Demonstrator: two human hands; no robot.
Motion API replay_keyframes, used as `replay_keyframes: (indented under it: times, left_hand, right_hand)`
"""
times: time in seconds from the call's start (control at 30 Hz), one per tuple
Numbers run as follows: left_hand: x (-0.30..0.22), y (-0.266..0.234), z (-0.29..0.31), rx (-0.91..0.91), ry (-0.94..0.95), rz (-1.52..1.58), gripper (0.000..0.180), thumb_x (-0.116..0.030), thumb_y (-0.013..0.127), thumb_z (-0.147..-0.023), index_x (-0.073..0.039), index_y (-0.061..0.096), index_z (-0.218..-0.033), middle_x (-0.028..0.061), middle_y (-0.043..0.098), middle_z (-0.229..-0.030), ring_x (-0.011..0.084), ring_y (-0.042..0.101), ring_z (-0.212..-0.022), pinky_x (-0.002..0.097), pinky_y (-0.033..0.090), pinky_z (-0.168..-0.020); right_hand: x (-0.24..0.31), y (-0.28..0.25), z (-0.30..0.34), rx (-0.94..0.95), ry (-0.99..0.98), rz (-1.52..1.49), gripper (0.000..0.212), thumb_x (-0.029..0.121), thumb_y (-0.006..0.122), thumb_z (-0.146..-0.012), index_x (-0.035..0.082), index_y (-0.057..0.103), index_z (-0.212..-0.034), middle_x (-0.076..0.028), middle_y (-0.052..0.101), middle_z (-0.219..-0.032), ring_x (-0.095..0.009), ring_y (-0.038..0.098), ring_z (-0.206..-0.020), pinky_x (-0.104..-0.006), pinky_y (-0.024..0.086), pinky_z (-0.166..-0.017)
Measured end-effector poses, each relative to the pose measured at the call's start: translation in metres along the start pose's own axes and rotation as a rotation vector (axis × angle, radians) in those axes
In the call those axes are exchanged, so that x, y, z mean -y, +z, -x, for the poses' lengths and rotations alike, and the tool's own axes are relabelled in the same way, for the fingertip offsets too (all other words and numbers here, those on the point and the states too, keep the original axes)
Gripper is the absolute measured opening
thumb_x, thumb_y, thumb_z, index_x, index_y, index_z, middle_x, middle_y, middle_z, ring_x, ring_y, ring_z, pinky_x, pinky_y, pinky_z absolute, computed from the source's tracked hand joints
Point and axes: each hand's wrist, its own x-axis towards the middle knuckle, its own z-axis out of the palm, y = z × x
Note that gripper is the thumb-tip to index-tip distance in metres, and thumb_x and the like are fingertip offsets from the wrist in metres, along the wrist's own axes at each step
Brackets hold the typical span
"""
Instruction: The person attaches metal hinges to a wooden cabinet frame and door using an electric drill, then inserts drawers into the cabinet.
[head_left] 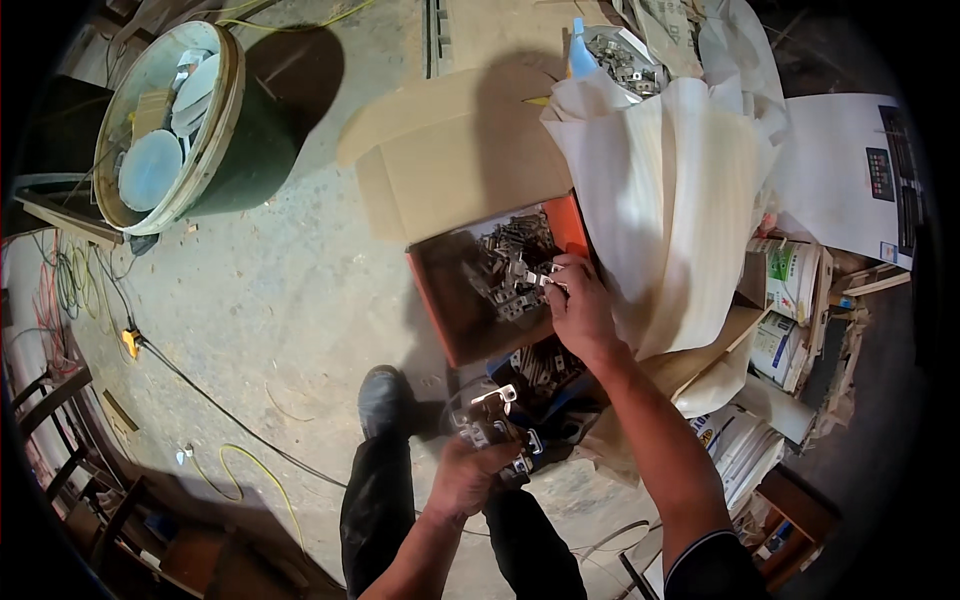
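Note:
A red cardboard box (432, 305) with its brown lid folded back stands on the floor in front of me. Inside lies a heap of small metal pieces (512, 245) that look like cabinet hinge parts. My right hand (583, 305) reaches over the box's right side, fingers pinched on one shiny metal hinge part (541, 279). Nearer to me, my left hand (472, 472) is closed around several metal cabinet hinges (492, 425), above my knees. Just below the box, more metal parts (548, 362) fill a dark container, partly hidden by my right arm.
At the far left stands a large bucket (222, 125) holding scraps. White foam sheeting (650, 200) drapes beside the box, with another box of metal parts (625, 68) behind it. Cables and a yellow connector (131, 343) lie on the left floor. Paint pails (790, 280) stand at right.

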Motion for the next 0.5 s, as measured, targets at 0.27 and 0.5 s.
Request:
replay_keyframes:
  times: [0.27,0.5]
  left_hand:
    - [0.01,-0.013,0.017,0.046,0.154,0.067,0.025,0.006,0.069,-0.087,-0.004,0.07,-0.11,0.0078,0.074,-0.104,0.0213,0.072,-0.091,0.0379,0.06,-0.082]
    - [0.011,-0.026,0.129,0.0,0.112,0.121,0.031,0.0,0.065,-0.084,-0.001,0.068,-0.115,0.0084,0.072,-0.102,0.0223,0.072,-0.092,0.0377,0.059,-0.081]
  right_hand:
    - [0.063,-0.053,0.056,-0.129,0.301,-0.704,0.042,-0.007,0.067,-0.091,0.002,0.055,-0.13,-0.005,0.056,-0.118,-0.011,0.058,-0.094,-0.0263,0.053,-0.082]
    - [0.147,-0.172,0.096,0.321,0.465,-0.626,0.055,0.002,0.065,-0.093,-0.003,0.049,-0.146,-0.01,0.064,-0.118,-0.019,0.065,-0.103,-0.0349,0.055,-0.088]
